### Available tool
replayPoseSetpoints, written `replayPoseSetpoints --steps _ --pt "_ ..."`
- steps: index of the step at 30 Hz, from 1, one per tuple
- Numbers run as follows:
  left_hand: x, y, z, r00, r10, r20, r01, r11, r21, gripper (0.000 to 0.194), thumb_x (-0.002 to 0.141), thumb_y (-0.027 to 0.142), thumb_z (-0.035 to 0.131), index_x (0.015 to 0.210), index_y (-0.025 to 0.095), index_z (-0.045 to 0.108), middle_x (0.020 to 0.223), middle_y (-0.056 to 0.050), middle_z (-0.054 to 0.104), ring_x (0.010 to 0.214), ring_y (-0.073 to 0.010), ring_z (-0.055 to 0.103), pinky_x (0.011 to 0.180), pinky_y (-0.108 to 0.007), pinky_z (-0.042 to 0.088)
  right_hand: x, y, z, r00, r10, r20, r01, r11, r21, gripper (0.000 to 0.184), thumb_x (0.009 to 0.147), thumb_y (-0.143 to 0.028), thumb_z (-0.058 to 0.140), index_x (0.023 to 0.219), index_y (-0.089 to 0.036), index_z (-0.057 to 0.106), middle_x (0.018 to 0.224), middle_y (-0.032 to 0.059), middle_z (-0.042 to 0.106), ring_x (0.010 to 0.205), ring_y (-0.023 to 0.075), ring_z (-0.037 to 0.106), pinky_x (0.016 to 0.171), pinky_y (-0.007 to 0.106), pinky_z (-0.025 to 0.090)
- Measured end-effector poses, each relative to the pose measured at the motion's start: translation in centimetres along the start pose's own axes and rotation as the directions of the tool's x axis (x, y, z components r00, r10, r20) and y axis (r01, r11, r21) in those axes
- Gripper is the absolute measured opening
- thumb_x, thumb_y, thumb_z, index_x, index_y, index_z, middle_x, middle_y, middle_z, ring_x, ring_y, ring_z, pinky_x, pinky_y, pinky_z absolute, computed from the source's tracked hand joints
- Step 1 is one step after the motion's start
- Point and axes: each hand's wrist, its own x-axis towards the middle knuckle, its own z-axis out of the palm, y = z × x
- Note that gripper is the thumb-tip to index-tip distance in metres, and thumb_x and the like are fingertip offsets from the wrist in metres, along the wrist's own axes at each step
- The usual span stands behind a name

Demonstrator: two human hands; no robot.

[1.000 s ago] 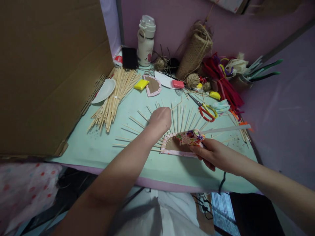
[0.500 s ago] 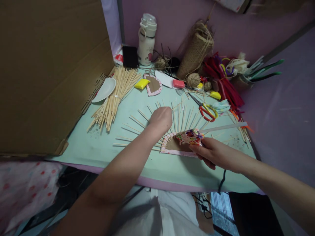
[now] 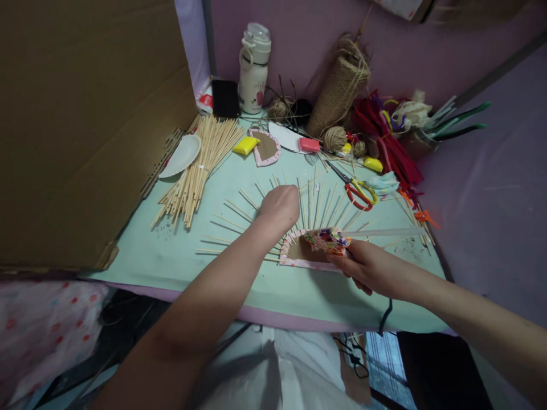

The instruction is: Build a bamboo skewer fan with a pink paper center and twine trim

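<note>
While the right hand (image 3: 378, 267) wraps its grip around a floral-patterned glue gun (image 3: 325, 240), a straight, translucent glue stick (image 3: 384, 232) projects from the gun's rear. Below the gun, a flat brown cardboard half-disc (image 3: 302, 251) with pale pink edging rests on the smooth, pale green tabletop (image 3: 269, 299). Thin wooden sticks (image 3: 318, 200) radiate from its curved edge. The left hand (image 3: 280, 206) and forearm obstruct several sticks; the fingers are hidden, so that grip's state cannot be determined. Red-and-yellow-handled scissors (image 3: 359, 195) lie beyond the fan, near its right side.
</note>
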Motion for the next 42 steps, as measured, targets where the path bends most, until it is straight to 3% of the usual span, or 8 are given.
replayPoseSetpoints --steps 12,31,38,42 --pt "0.2 0.2 0.1 1.000 -0.015 0.025 0.014 1.000 0.025 0.024 0.083 0.012 0.052 0.099 0.012 0.069 0.099 -0.016 0.070 0.091 -0.0246 0.066 0.075 -0.031 0.048 -1.0 0.3 -0.3 0.998 -0.032 -0.059 0.037 0.995 0.093 0.032 0.085 -0.054 0.042 0.080 -0.022 0.042 0.057 -0.0053 0.046 0.039 0.0101 0.046 0.038 0.022 0.035" --pt "0.0 0.2 0.0 0.999 -0.023 0.049 0.022 1.000 0.021 0.023 0.082 0.013 0.052 0.098 0.012 0.069 0.098 -0.016 0.070 0.091 -0.0250 0.066 0.075 -0.031 0.048 -0.4 -0.4 -0.3 1.000 0.002 0.019 -0.003 0.997 0.076 0.033 0.083 -0.055 0.045 0.078 -0.022 0.041 0.046 -0.0060 0.044 0.039 0.0118 0.046 0.040 0.022 0.036" --pt "0.0 0.3 -0.1 0.998 -0.022 0.062 0.020 1.000 0.021 0.022 0.082 0.012 0.052 0.096 0.012 0.070 0.099 -0.017 0.070 0.090 -0.0248 0.066 0.074 -0.031 0.048 -0.7 -0.4 -0.3 1.000 -0.016 -0.015 0.018 0.995 0.096 0.034 0.083 -0.056 0.044 0.079 -0.022 0.043 0.055 -0.0054 0.046 0.040 0.0111 0.047 0.040 0.023 0.037" --pt "0.1 0.1 0.2 0.999 -0.011 0.053 0.010 1.000 0.020 0.023 0.081 0.012 0.052 0.096 0.012 0.070 0.099 -0.017 0.070 0.091 -0.0256 0.066 0.075 -0.032 0.048 -0.7 -0.4 -0.2 1.000 -0.014 -0.006 0.014 0.996 0.088 0.032 0.083 -0.054 0.045 0.078 -0.023 0.042 0.050 -0.0064 0.044 0.039 0.0113 0.046 0.040 0.023 0.036"
